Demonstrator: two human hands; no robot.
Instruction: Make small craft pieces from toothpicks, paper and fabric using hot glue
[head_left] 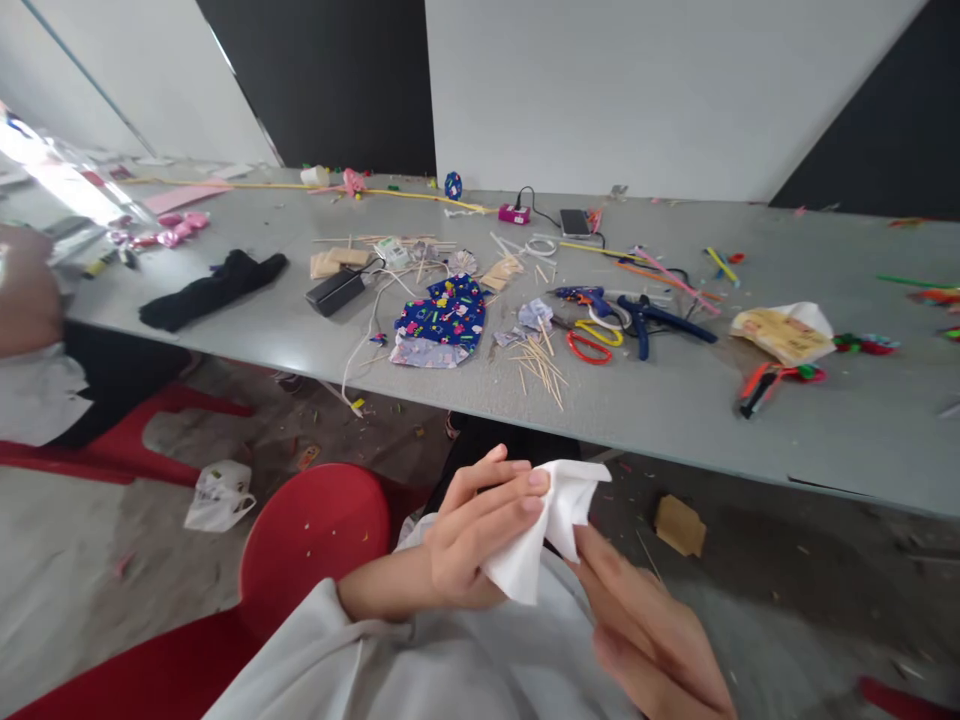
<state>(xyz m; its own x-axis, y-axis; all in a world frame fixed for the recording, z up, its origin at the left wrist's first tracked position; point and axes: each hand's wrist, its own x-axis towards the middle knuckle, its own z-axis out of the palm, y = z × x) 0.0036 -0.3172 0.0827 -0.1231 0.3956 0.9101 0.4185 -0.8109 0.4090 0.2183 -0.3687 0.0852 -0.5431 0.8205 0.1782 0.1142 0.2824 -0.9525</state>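
Observation:
A white tissue (553, 525) hangs creased between my two hands, over my lap and in front of the table edge. My left hand (480, 530) is closed on it, its fingers pressed along the tissue's left side. From the lower right my right hand (637, 610) meets the tissue, its fingertips tucked behind the sheet and partly hidden. Beyond my hands on the table lie a blue patterned cloth (442, 322), thin wooden sticks (544, 368), scissors with red and yellow handles (589, 347) and a blue glue gun (649, 322).
A tissue pack (787, 332) sits to the right on the grey table (645, 410). Toward the left are a black power adapter (337, 292) with a white cable and a black cloth (214, 290). A red stool (315, 530) stands at my left; another person (30, 300) sits beyond.

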